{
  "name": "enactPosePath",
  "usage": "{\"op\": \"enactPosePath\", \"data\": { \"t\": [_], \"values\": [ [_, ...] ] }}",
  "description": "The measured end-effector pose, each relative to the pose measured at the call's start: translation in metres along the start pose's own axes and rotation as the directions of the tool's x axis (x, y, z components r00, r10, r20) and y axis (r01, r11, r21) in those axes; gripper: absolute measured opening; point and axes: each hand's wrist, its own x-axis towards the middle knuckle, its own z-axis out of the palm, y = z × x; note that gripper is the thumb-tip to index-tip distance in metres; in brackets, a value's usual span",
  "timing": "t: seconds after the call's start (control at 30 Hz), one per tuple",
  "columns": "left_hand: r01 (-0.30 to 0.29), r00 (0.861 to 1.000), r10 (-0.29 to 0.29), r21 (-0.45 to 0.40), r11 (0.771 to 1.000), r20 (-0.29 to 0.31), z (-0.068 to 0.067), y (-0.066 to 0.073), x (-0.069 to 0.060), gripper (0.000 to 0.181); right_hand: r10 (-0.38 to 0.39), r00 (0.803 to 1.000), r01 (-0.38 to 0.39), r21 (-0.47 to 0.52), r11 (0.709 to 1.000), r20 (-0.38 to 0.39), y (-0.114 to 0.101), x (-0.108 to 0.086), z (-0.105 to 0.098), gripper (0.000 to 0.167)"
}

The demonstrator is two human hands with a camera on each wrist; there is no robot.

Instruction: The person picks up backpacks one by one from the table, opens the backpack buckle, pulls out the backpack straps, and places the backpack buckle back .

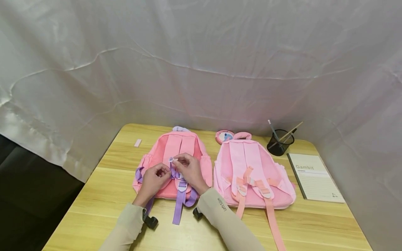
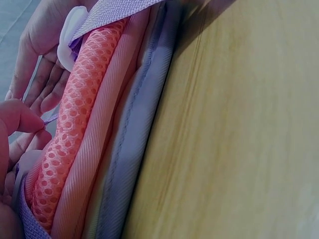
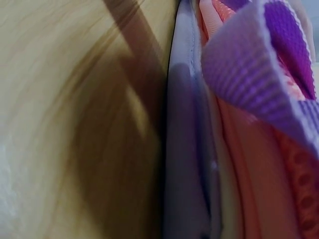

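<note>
A coral-pink backpack (image 1: 163,150) lies with its shoulder straps facing up. Over its middle, my left hand (image 1: 154,179) pinches a purple webbing strap (image 1: 172,170) between thumb and forefinger. From the other side, my right hand (image 1: 190,171) pinches a small white plastic buckle (image 1: 171,159) at that strap's raised upper end. In the left wrist view, left fingertips (image 2: 22,118) hold the strap's thin edge beside the coral mesh (image 2: 75,99). The right wrist view shows a purple strap loop (image 3: 244,64) at the bag's edge, with neither hand's grip visible.
To the right lies a light pink backpack (image 1: 224,164) with peach straps. Behind it are a round pink plush piece (image 1: 218,136) and a black mesh pen cup (image 1: 276,150). A notebook (image 1: 317,181) lies far right, a small pink block (image 1: 137,143) at left, all on a wooden table (image 1: 103,195).
</note>
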Motion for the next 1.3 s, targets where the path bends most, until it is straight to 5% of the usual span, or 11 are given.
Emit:
{"op": "enactPosePath", "data": {
  "t": [0.3, 0.57, 0.9, 1.3],
  "values": [
    [0.007, 1.0, -0.007, 0.048, 0.999, -0.014, 0.001, -0.001, 0.0, 0.014, 0.014, 1.0, -0.014, -0.032, 0.999, 0.001, -0.019, -0.003, -0.001, 0.016],
    [0.003, 0.998, 0.001, 0.073, 0.997, -0.058, 0.003, -0.002, 0.003, 0.018, -0.012, 1.0, 0.012, -0.039, 0.999, 0.001, 0.0, 0.0, 0.0, 0.016],
    [-0.026, 0.995, 0.025, -0.012, 1.0, -0.092, 0.005, -0.004, 0.004, 0.015, -0.025, 0.999, 0.026, -0.065, 0.998, 0.023, 0.0, 0.0, -0.001, 0.013],
    [-0.049, 0.993, 0.048, -0.003, 0.999, -0.105, 0.004, -0.003, 0.004, 0.017, -0.023, 1.0, 0.025, -0.101, 0.995, 0.02, -0.001, -0.002, 0.0, 0.013]
  ]
}}
